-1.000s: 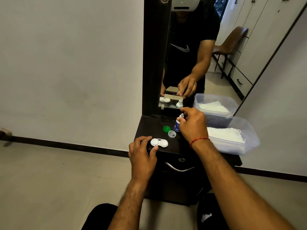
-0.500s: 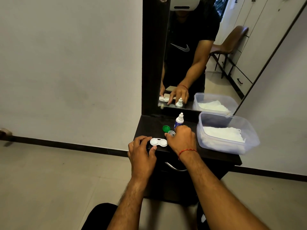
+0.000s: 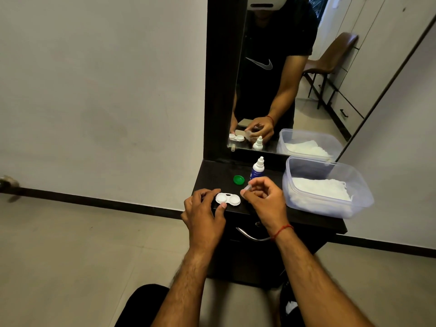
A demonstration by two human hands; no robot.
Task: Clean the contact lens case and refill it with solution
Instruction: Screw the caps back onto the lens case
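White plastic, the lens case (image 3: pixel 228 199) sat on the worktop (image 3: pixel 212 175), pinched steady by the left grip (image 3: pixel 203 213). The right grip (image 3: pixel 264 201) had let go of the solution bottle (image 3: pixel 257 171) and now pinched the clear cap (image 3: pixel 245 188), raised beside the case. Capping was probably next.

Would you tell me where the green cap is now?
Head view: the green cap lies on the cabinet top, left of the solution bottle, behind the lens case.
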